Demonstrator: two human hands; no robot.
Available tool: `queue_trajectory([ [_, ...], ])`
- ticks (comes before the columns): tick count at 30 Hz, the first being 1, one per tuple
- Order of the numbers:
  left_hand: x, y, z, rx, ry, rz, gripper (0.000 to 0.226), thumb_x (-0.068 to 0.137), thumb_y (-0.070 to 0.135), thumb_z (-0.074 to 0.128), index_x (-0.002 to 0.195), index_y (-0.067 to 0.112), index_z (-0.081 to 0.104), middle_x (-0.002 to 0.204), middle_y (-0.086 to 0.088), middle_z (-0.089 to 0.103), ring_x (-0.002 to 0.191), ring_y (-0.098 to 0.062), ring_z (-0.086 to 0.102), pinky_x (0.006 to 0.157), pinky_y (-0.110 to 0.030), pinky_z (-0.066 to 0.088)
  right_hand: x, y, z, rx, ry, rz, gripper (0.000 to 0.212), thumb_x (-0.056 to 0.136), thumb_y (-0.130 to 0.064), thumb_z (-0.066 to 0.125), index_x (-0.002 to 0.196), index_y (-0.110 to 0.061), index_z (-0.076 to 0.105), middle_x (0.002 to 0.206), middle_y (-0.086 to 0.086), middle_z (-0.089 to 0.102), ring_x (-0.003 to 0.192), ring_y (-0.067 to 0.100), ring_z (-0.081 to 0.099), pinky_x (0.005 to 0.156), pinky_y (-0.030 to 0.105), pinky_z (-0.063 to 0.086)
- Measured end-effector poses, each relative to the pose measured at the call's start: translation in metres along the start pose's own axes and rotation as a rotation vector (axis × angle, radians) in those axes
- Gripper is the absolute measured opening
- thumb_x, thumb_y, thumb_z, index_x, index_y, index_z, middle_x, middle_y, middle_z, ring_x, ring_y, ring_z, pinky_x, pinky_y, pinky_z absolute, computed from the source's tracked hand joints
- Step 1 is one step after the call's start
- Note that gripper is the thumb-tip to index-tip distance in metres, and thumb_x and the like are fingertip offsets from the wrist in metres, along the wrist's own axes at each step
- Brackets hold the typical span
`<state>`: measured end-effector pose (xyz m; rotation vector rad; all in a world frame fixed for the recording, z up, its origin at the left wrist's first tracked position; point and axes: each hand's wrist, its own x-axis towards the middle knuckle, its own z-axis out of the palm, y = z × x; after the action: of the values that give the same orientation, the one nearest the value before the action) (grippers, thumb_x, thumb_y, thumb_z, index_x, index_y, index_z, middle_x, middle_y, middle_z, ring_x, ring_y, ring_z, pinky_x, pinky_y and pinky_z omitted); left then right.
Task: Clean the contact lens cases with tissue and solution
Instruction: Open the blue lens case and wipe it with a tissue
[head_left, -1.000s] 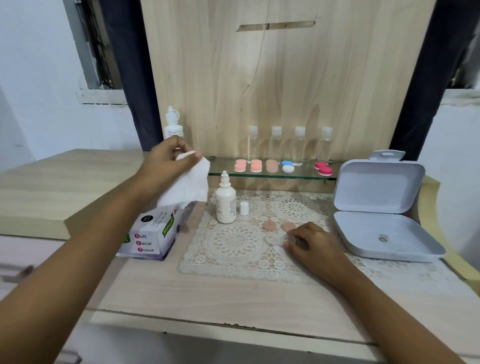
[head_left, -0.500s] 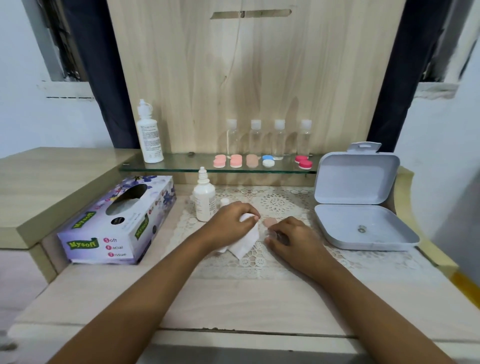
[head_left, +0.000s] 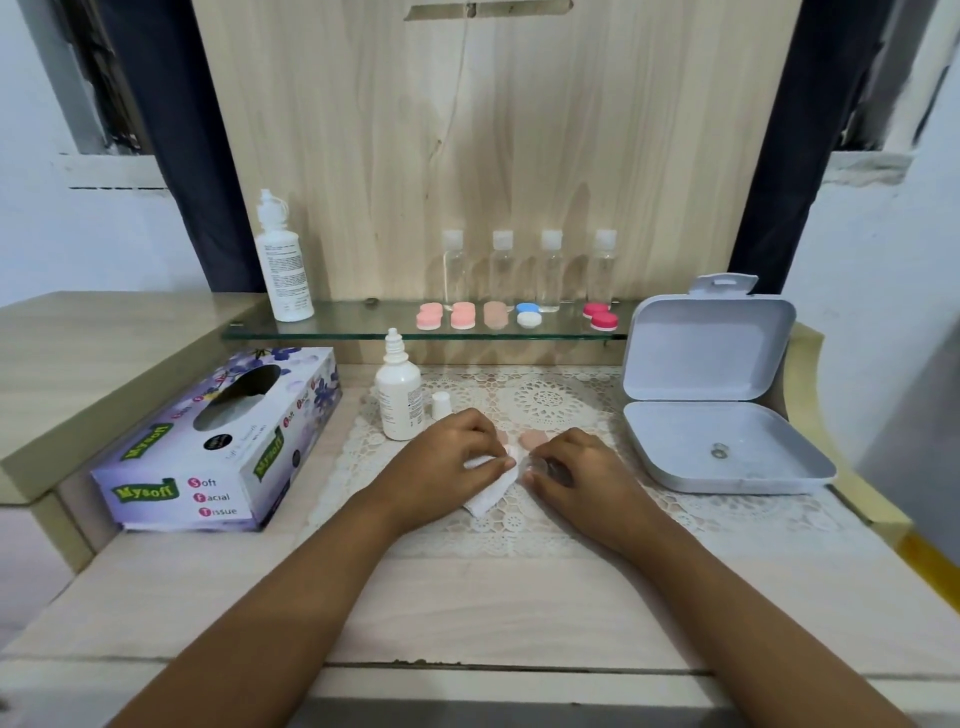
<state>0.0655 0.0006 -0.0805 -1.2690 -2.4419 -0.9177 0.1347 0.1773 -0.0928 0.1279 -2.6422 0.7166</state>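
Note:
My left hand (head_left: 453, 466) grips a folded white tissue (head_left: 492, 489) and presses it down on the lace mat (head_left: 545, 400). My right hand (head_left: 576, 475) sits just right of it, fingers curled over a small clear lens case that is mostly hidden. A peach cap (head_left: 532, 439) lies on the mat just beyond my fingertips. The small white solution bottle (head_left: 397, 397) stands uncapped behind my left hand, its cap (head_left: 441, 405) beside it.
A purple tissue box (head_left: 223, 447) lies at the left. An open grey box (head_left: 722, 415) sits at the right. On the glass shelf (head_left: 363, 330) stand a tall white bottle (head_left: 283, 260), several clear bottles (head_left: 524, 267) and several coloured lens cases (head_left: 527, 315).
My left hand carried the tissue from above the tissue box down to the mat beside my right hand. The right hand stayed on the case.

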Motion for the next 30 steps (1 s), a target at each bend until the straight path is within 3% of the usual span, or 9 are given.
queue_trajectory([
  [4,-0.007,0.000,-0.006,0.050,-0.083,0.019,0.022,0.087,0.026,0.063,0.106,0.017,0.070,0.102,0.013,0.048,0.095,-0.001,0.050,0.081,-0.006,0.034,0.000,0.001,0.000,0.022,-0.015,0.003,0.022,0.087,-0.029,0.060,0.104,-0.016,0.065,0.102,0.001,0.056,0.101,0.018,0.047,0.085,0.025,0.037],
  [8,-0.005,0.003,-0.007,0.160,-0.123,0.035,0.027,0.090,0.028,0.059,0.112,0.017,0.068,0.107,0.008,0.051,0.096,-0.009,0.053,0.084,-0.023,0.042,0.000,0.001,0.000,0.022,-0.021,-0.015,0.019,0.087,-0.027,0.061,0.103,-0.016,0.065,0.096,-0.004,0.052,0.099,0.021,0.048,0.086,0.028,0.038],
  [14,-0.001,0.004,-0.004,0.227,-0.128,0.082,0.026,0.090,0.027,0.059,0.110,0.013,0.068,0.104,0.006,0.051,0.098,-0.011,0.050,0.082,-0.026,0.041,0.001,0.003,0.000,-0.004,-0.035,-0.030,0.022,0.088,-0.028,0.060,0.106,-0.015,0.064,0.107,0.001,0.057,0.101,0.022,0.047,0.089,0.030,0.037],
  [20,-0.002,-0.002,0.000,0.068,-0.115,0.032,0.020,0.088,0.022,0.063,0.104,0.013,0.070,0.097,0.014,0.044,0.093,-0.004,0.046,0.080,-0.011,0.034,0.003,0.005,0.000,-0.003,-0.042,-0.039,0.021,0.088,-0.029,0.061,0.101,-0.014,0.064,0.104,-0.003,0.056,0.100,0.022,0.049,0.088,0.032,0.039],
  [23,-0.005,-0.001,-0.003,0.307,-0.080,0.112,0.025,0.089,0.035,0.054,0.102,0.022,0.072,0.097,0.011,0.054,0.087,-0.011,0.054,0.072,-0.025,0.038,0.003,0.005,0.000,-0.003,-0.041,-0.051,0.021,0.087,-0.029,0.061,0.101,-0.013,0.064,0.100,-0.006,0.052,0.098,0.022,0.048,0.086,0.031,0.038],
  [26,-0.006,0.007,-0.004,0.585,-0.038,0.188,0.036,0.083,0.043,0.039,0.085,0.029,0.073,0.087,0.010,0.061,0.069,-0.013,0.058,0.058,-0.026,0.034,0.003,0.005,0.000,0.000,-0.040,-0.050,0.022,0.088,-0.029,0.061,0.102,-0.013,0.064,0.103,-0.005,0.054,0.099,0.021,0.047,0.084,0.029,0.037],
  [30,-0.004,0.012,-0.003,0.624,-0.044,0.218,0.028,0.080,0.042,0.049,0.078,0.025,0.071,0.082,0.010,0.060,0.067,-0.013,0.058,0.056,-0.024,0.036,0.003,0.005,-0.001,-0.006,-0.044,-0.050,0.021,0.088,-0.029,0.060,0.101,-0.012,0.064,0.106,-0.002,0.056,0.098,0.021,0.048,0.083,0.029,0.038],
])
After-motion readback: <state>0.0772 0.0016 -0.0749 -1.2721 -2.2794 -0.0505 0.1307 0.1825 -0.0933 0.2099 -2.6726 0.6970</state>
